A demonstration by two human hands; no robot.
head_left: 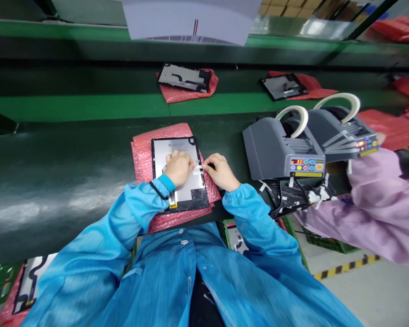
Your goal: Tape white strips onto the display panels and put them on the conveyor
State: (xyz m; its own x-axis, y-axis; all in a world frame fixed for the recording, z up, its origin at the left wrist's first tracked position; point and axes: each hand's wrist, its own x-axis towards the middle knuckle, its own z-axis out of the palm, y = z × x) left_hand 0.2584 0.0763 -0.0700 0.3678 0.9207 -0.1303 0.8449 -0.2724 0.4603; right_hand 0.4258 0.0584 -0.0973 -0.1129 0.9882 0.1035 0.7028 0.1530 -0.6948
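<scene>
While my left hand (179, 169) rests on the screen (188, 194), grip unclear, and my right hand (222, 172), just apart, looks pinched on tape (198, 166) at its edge, I'd guess that thing lying on red bubble wrap (142, 159) is light, stiff and crackable, so grab the rim.

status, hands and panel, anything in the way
Left hand on panel, right hand at its right edge. Panel flat on red bubble wrap. Gray machines at right, not blocking.
</scene>
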